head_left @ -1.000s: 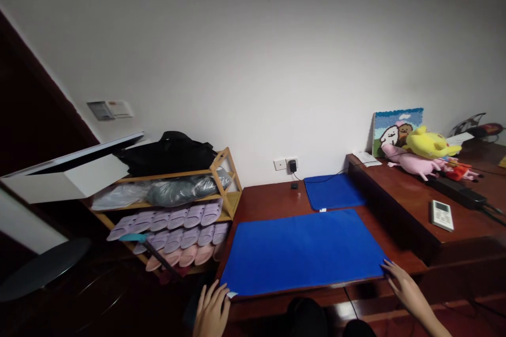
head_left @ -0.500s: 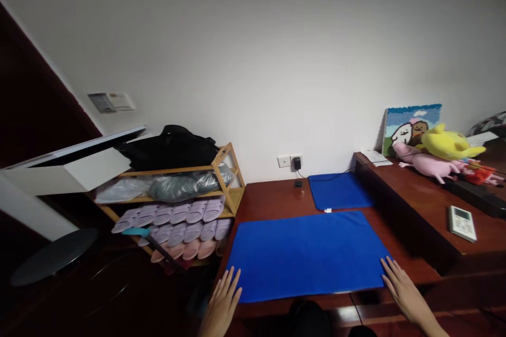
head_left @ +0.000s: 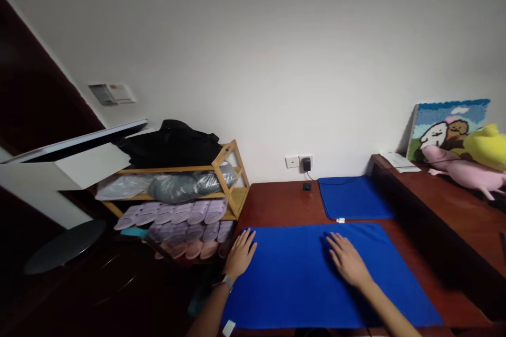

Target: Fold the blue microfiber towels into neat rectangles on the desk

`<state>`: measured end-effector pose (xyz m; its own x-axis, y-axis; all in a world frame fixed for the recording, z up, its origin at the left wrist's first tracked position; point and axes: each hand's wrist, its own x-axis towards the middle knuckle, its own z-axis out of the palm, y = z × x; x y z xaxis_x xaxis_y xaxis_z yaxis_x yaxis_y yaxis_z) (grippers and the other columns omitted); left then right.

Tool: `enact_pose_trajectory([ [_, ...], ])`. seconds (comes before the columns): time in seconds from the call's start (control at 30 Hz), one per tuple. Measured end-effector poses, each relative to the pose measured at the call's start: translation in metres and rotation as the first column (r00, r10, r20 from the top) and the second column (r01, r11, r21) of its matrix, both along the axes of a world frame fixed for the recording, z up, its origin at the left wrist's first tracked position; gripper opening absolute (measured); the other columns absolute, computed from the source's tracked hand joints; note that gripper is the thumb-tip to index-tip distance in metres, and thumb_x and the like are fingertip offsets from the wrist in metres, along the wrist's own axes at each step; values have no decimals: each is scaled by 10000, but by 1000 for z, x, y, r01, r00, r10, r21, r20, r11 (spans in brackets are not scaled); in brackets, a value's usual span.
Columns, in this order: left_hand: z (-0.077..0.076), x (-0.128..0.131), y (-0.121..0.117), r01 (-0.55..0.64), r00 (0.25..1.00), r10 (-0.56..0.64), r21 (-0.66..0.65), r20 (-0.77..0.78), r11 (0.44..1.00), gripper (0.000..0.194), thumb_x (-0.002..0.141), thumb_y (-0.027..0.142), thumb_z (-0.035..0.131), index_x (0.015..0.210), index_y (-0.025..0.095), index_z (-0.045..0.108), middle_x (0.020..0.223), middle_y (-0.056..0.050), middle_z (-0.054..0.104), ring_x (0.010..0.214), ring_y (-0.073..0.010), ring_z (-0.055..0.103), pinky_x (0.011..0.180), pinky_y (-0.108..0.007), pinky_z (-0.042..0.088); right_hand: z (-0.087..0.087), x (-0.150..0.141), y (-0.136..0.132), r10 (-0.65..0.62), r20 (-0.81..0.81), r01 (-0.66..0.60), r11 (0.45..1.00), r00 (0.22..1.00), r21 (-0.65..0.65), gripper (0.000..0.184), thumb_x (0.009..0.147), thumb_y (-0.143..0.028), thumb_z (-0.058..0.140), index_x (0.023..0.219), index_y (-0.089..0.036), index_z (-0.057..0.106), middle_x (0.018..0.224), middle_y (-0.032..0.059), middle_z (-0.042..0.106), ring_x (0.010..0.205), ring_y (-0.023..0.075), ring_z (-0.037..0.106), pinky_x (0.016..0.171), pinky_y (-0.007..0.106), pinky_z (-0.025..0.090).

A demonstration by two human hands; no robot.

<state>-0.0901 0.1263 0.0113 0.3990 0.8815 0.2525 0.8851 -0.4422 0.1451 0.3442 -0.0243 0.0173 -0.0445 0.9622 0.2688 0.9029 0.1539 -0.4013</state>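
Note:
A blue cloth (head_left: 292, 279) lies spread flat on the reddish-brown desk (head_left: 276, 200), with a white tag (head_left: 229, 327) at its near left corner. At the cloth's far left corner rests my left hand (head_left: 241, 254), fingers stretched out and holding nothing; a watch (head_left: 223, 280) is on that wrist. My right hand (head_left: 348, 258) is over the far middle part of the cloth, fingers extended, palm down and nothing in it. Whether its palm touches the fabric I cannot tell. Behind lies a second blue cloth (head_left: 353, 197), folded, with a small white tag.
To the left stands a wooden shoe rack (head_left: 233, 189) with several slippers (head_left: 190, 213) and a black bag (head_left: 169, 147) on top. A plugged-in adapter (head_left: 306, 165) trails a cord over the folded cloth. On the raised right side sit a pink plush toy (head_left: 460, 168) and a picture (head_left: 446, 126).
Both hands have moved from the cloth's near side toward its far side, the right one also inward. The view has shifted, and the near-left tag now shows.

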Motion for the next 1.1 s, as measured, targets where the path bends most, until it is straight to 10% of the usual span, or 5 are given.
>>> enact_pose_trajectory([
  [0.23,-32,16,38,-92,990,84,-69,-116,993,579,1039,524,388,1573,299,396,1660,-80,356,1535,-297,309,1241,-541,268,-8,-68,77,45,36,-34,964,998,-262,611,1042,-550,251,1593,-301,333,1688,16,251,1571,251,179,1282,496,148],
  [0.63,-32,18,47,-140,979,124,-90,-161,986,599,1038,577,353,1591,346,338,1680,-55,317,1545,-290,289,1250,-518,227,-50,140,27,-444,367,555,778,818,-295,704,1009,-532,214,1635,-211,196,1708,20,207,1578,261,156,1278,469,126],
  [1.1,-27,7,51,-104,988,90,-113,-122,988,586,1033,595,352,1570,362,388,1681,-53,331,1541,-290,301,1230,-490,284,-71,163,17,-522,338,618,714,783,-330,747,965,-551,162,1648,-250,127,1731,19,128,1586,266,109,1261,533,148],
])
